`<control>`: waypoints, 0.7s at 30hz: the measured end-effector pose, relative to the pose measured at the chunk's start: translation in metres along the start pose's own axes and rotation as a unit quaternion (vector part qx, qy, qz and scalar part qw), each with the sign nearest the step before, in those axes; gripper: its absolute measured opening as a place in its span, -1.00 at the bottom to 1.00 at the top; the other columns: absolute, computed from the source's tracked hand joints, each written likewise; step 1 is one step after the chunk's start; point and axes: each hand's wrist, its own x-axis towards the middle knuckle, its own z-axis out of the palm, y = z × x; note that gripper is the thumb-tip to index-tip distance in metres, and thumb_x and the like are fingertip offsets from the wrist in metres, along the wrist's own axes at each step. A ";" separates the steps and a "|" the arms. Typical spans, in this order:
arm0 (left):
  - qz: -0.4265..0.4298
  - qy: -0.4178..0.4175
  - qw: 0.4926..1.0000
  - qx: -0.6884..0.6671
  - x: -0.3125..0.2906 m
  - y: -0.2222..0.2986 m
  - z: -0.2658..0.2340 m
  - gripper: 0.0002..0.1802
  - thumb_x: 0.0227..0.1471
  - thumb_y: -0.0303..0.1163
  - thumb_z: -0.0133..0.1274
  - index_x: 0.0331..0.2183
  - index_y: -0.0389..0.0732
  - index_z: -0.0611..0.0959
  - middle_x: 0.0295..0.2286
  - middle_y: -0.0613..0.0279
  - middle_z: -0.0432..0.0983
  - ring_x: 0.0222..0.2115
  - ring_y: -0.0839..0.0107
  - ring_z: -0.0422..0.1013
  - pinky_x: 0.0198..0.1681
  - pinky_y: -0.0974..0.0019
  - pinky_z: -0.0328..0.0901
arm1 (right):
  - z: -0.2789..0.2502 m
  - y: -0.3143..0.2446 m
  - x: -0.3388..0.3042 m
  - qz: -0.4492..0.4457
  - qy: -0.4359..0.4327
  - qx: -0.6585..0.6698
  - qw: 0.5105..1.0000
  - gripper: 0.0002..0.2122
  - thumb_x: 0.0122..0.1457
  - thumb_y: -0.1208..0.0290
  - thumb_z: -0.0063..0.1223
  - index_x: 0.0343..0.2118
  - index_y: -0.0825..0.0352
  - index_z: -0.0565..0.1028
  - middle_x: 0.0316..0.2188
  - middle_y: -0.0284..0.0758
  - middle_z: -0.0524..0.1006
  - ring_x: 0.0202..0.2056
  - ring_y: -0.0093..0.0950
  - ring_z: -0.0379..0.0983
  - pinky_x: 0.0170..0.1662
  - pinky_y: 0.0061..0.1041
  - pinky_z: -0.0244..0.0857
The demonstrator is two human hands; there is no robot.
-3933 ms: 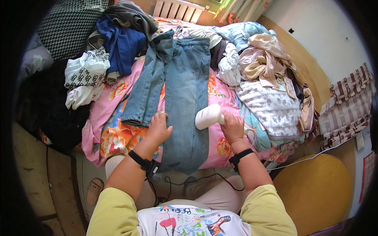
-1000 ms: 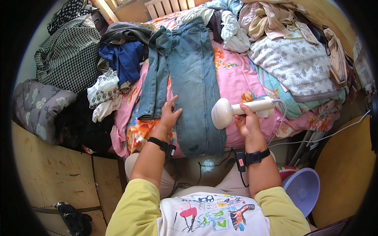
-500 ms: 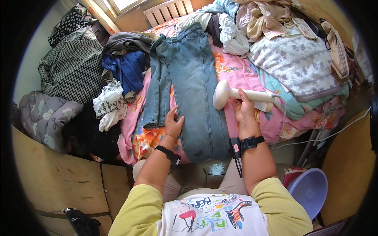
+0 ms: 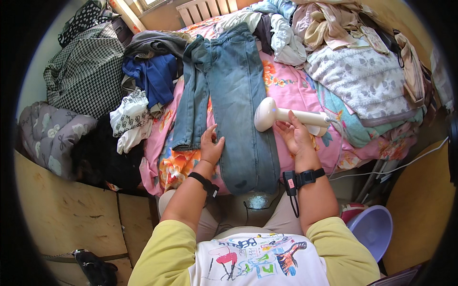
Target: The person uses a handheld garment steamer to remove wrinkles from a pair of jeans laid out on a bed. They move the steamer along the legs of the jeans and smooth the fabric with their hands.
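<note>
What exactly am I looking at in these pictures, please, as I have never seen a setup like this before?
There is no robot here: these are a person's own bare hands, with black straps on the wrists. Every picture comes from one wide fisheye camera on the person's head, looking down, so edges bend and the rim is dark.

On a pink flowered bed cover lies a pair of blue jeans. Piles of fabric flank it, including a dark blue garment and a pale patterned blanket.

The right hand holds a white, corded tool, seemingly a garment steamer, its round head by the jeans' right edge. The left hand holds nothing and is at the jeans; whether it presses on them is unclear.
</note>
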 end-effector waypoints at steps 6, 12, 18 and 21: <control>0.008 0.008 1.000 -0.006 -0.001 -0.005 -0.002 -0.39 -0.17 -0.50 0.20 0.00 -0.08 0.47 -0.41 0.22 0.36 -0.34 0.28 0.30 -0.17 0.24 0.26 | -0.009 -0.030 -0.028 0.083 0.007 -0.226 0.971 -0.77 0.18 0.31 0.13 -0.26 0.40 0.46 -0.44 -0.23 0.54 -0.38 -0.43 0.52 -0.36 -0.45 0.46; 0.021 0.018 1.000 -0.005 0.000 -0.005 0.000 -0.39 -0.18 -0.49 0.20 0.00 -0.07 0.46 -0.40 0.21 0.38 -0.33 0.24 0.32 -0.14 0.20 0.26 | -0.002 -0.028 -0.042 -0.319 0.011 -0.542 0.777 -0.79 0.09 0.45 0.14 -0.22 0.37 0.46 -0.41 -0.29 0.52 -0.34 -0.50 0.47 -0.31 -0.52 0.33; 0.027 0.033 0.999 -0.013 0.000 -0.005 -0.003 -0.39 -0.19 -0.49 0.20 0.00 -0.07 0.47 -0.41 0.20 0.38 -0.34 0.24 0.33 -0.14 0.20 0.26 | 0.011 -0.027 -0.017 -0.406 0.023 -0.819 0.406 -0.53 -0.17 0.41 0.23 -0.08 0.20 0.47 -0.05 -0.29 0.40 0.06 -0.24 0.27 0.16 -0.21 0.08; 0.029 0.033 0.999 -0.005 0.000 -0.004 -0.003 -0.38 -0.20 -0.49 0.19 0.00 -0.10 0.46 -0.42 0.20 0.38 -0.34 0.23 0.33 -0.16 0.20 0.26 | 0.012 -0.038 0.001 -0.365 0.016 -0.854 0.370 -0.64 -0.08 0.44 0.12 -0.13 0.15 0.49 -0.18 -0.32 0.49 -0.06 -0.25 0.37 0.06 -0.22 0.17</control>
